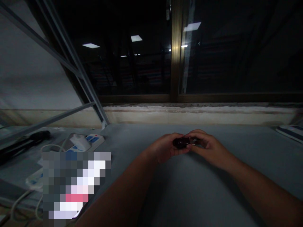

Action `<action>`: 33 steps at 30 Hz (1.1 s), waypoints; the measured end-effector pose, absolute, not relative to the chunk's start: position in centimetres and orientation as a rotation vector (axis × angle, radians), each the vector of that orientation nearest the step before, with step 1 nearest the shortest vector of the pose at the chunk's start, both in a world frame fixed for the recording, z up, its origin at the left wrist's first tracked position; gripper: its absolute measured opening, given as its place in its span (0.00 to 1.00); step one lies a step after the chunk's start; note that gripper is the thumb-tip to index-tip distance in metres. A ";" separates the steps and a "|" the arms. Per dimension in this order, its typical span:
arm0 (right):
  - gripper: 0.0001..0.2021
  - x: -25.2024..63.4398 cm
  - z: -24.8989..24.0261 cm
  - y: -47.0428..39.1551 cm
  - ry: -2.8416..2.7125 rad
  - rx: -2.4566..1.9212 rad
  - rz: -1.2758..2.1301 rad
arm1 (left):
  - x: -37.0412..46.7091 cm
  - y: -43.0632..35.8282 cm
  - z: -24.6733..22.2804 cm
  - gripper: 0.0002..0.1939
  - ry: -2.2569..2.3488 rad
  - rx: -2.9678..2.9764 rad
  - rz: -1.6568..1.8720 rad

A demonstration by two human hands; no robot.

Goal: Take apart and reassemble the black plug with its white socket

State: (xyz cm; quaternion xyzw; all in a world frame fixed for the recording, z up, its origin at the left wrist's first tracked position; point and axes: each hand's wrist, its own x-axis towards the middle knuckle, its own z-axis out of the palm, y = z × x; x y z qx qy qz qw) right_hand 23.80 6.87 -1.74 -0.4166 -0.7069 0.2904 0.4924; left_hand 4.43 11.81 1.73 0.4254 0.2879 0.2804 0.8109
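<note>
1. From my remote seat I saw a small, dark, rounded object with a glossy surface [181, 143], too dim and too small for me to name, held just above a wide grey table top [189, 189].
2. The left hand [163, 148] closed its fingers on the object's left side, thumb and fingertips wrapped about it.
3. The right hand [205, 145] closed on the object's right end, where a paler, thinner part showed between the fingers; I could not tell what that part was.
4. The object sat between the two hands, touching both, with the fingertips of each hand nearly meeting over it.
5. Both bare forearms ran back toward the camera across the grey surface.
6. Well apart to the left lay a white power strip with blue switches [91, 140], a white plug seated in it and pale cables trailing off toward the table edge.
7. A dark window with a bronze-coloured metal frame [176, 63] stood behind the table, ceiling lights mirrored in its glass.
</note>
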 end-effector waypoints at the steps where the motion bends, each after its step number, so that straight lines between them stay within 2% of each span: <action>1: 0.13 23.8 -1.7 6.9 -1.716 -1.011 0.709 | 4.4 11.9 1.7 0.08 0.616 0.918 0.596; 14: 0.13 23.8 -1.7 6.8 -1.725 -1.028 0.722 | 4.1 11.9 1.3 0.05 0.596 1.029 0.606; 33: 0.12 23.8 -1.8 6.7 -1.736 -1.015 0.746 | 4.1 12.0 1.3 0.07 0.592 1.046 0.588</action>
